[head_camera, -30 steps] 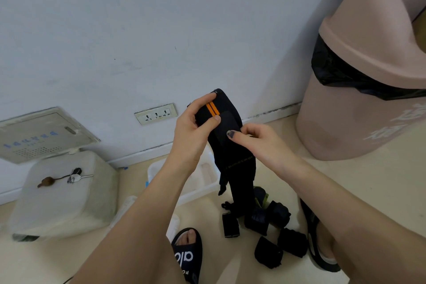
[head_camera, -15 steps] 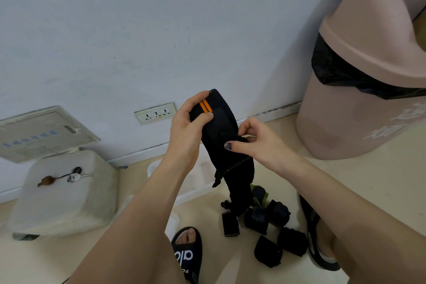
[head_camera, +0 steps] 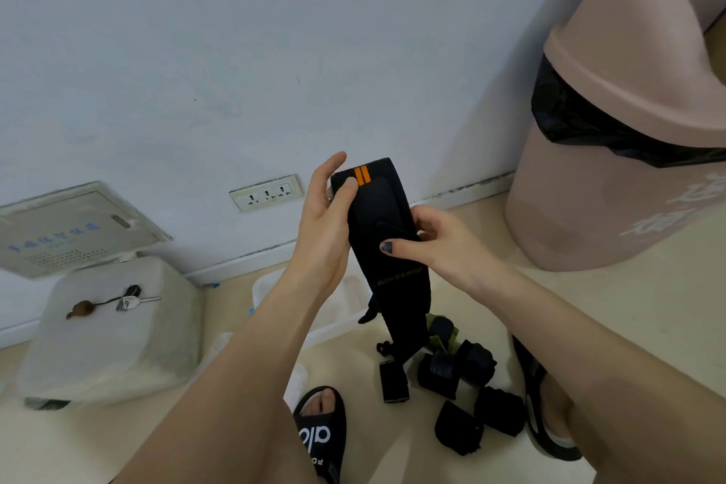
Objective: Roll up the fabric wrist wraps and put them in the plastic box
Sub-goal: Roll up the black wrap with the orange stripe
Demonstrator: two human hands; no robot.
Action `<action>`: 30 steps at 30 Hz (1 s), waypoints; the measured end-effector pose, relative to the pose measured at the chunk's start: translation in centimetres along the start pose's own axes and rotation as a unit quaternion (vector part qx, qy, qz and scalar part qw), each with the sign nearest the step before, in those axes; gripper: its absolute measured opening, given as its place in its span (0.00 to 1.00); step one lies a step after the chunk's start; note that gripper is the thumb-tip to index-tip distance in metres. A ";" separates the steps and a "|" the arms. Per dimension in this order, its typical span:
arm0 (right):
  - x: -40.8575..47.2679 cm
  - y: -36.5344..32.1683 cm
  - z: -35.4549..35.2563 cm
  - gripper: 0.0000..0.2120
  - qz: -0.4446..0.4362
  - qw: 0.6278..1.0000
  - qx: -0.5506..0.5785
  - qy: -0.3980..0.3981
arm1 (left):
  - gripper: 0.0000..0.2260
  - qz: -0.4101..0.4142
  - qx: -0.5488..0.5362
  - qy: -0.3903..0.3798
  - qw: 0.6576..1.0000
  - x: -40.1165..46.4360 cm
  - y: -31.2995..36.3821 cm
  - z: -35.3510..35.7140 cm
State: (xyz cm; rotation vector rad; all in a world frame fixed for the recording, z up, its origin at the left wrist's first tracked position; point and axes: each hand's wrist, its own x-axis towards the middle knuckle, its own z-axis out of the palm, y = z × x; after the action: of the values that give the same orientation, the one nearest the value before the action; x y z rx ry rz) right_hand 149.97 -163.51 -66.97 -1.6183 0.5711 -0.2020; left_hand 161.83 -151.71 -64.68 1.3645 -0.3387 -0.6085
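Wrist wrap in hand: We see a long black fabric wrist wrap (head_camera: 387, 244) with two short orange stripes near its top edge, held upright in front of a pale wall, its lower end hanging down toward the floor.
Left hand: Our left hand (head_camera: 324, 236) holds the wrap's upper end; the thumb lies on the front beside the orange stripes, the fingers sit behind the fabric.
Right hand: Our right hand (head_camera: 440, 244) pinches the wrap at its middle, the thumb with a dark painted nail pressed across the front, the fingers curled behind.
Grip: Both hands are closed on the wrap.
Plastic box: A clear plastic box (head_camera: 334, 310) sits on the floor by the wall, mostly hidden behind the left forearm and the hanging wrap.
Rolled wraps: Several black rolled wraps (head_camera: 455, 369) lie in a loose cluster on the floor below the hanging end, between our two feet.
Feet: We see black sandals (head_camera: 320, 432) on both feet.
Surroundings: A pink lidded bin (head_camera: 613, 153) with a black liner stands at right. At left, a white container (head_camera: 110, 334) carries a set of keys (head_camera: 129, 299). A wall socket (head_camera: 267, 193) sits low on the wall.
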 end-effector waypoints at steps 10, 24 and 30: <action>0.0 -0.2 0.5 0.12 -0.024 0.999 -0.039 0.021 | 0.18 0.022 0.069 0.013 0.997 -0.2 -1.3 0.9; -0.2 -0.4 1.1 0.10 -0.040 0.998 0.044 -0.025 | 0.12 0.015 0.050 0.060 0.997 0.1 -0.9 1.0; 0.0 -0.6 1.1 0.11 -0.037 0.996 0.078 0.000 | 0.12 -0.003 0.076 0.022 0.997 -0.3 -1.1 1.0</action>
State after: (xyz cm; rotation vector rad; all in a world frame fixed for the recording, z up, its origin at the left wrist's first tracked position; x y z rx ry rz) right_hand 150.62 -162.50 -66.52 -1.4891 0.4847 -0.2940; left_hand 160.83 -152.45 -65.53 1.5219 -0.3511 -0.5651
